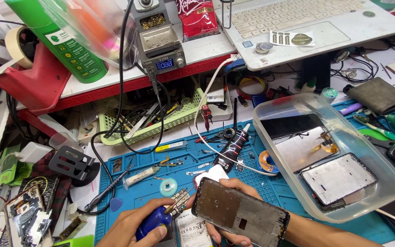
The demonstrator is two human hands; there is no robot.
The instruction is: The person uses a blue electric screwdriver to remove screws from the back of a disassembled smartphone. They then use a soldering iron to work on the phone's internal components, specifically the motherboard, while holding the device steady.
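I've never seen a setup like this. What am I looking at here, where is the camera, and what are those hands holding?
There is no machine here: a person works with two bare hands. The single picture comes from a camera worn on the person's head, looking down at a cluttered bench. The left hand holds a blue tool, its tip by a small circuit board. The right hand holds a dark phone frame, tilted. Under them lies a blue mat with a black tube, a syringe and small parts. To the right, a clear tub holds phone screens. Behind sit a green basket, a soldering station and a white laptop.
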